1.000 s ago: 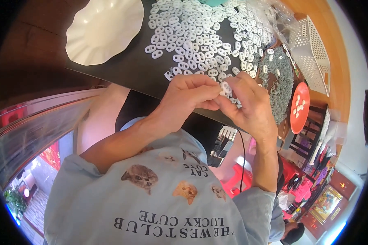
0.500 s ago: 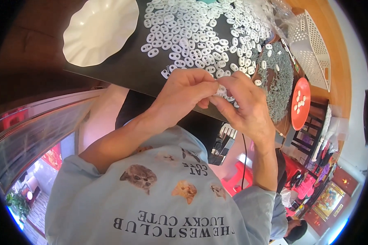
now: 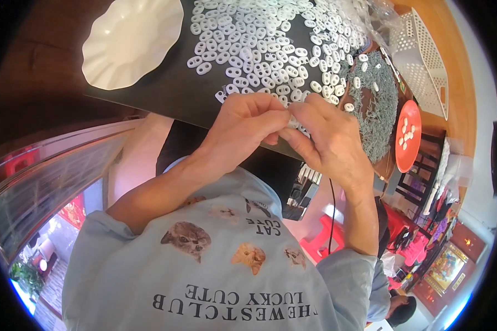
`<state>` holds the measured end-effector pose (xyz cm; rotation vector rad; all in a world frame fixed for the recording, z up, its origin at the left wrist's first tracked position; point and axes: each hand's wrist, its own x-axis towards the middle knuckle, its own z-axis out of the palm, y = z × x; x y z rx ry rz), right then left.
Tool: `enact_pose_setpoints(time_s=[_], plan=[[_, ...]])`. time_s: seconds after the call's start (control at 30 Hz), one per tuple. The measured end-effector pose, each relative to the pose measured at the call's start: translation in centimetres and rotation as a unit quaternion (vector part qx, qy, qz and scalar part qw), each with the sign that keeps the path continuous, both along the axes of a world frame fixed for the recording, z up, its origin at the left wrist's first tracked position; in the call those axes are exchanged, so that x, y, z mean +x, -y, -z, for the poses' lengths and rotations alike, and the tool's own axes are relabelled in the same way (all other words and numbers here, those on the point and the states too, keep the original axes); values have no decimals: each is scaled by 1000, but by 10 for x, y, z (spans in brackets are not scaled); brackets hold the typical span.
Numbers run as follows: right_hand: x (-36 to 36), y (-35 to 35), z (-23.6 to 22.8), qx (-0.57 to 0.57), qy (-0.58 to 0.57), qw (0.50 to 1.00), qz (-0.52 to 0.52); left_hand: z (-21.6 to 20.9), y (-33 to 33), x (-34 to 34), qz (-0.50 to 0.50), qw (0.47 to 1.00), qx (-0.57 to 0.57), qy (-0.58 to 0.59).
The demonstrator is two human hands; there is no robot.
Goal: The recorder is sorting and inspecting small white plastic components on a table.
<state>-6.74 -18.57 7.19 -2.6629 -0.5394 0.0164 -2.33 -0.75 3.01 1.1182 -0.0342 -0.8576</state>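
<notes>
My left hand [image 3: 240, 124] and my right hand [image 3: 337, 135] meet at the table's near edge. The fingers of both are pinched and their tips nearly touch. Whatever they grip is too small and too covered to make out. Just beyond them spreads a wide scatter of white oval plastic pieces with two holes each [image 3: 259, 41]. A few of these lie partly hidden under and between my fingers. Right of my right hand is a heap of thin grey-green pieces [image 3: 378, 118], with several white ovals on top.
A white scalloped dish [image 3: 132, 44] stands at the far left of the dark table [image 3: 149, 99]. On the right are a red plate [image 3: 401, 157] with several white pieces and a white perforated basket [image 3: 419, 66]. Below the table sits a red stool [image 3: 323, 237]. Another person [image 3: 400, 309] is at lower right.
Both hands stay pinched together at the same spot, with the right fingers shifted slightly. The whole view has moved a little; nothing else visibly differs.
</notes>
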Motion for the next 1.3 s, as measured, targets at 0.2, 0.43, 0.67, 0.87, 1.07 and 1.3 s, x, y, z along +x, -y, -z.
enact_pose_setpoints(time_s=[0.2,0.43,0.67,0.87,1.07,1.3], plan=[[-1,3,9,50,22,998,-35,-1,1,-3,17,999,3,28],[-5,-2,15,92,51,994,-38,0,0,-6,20,998,4,59],[-5,0,20,105,59,992,-46,2,-1,-6,59,995,-10,77],[-10,3,15,110,55,992,-33,-4,-2,-4,57,993,25,101],[-14,8,9,190,15,982,5,-2,-4,-3,23,987,-77,142],[-20,9,11,130,96,987,11,-6,-4,-3,59,991,-62,105]])
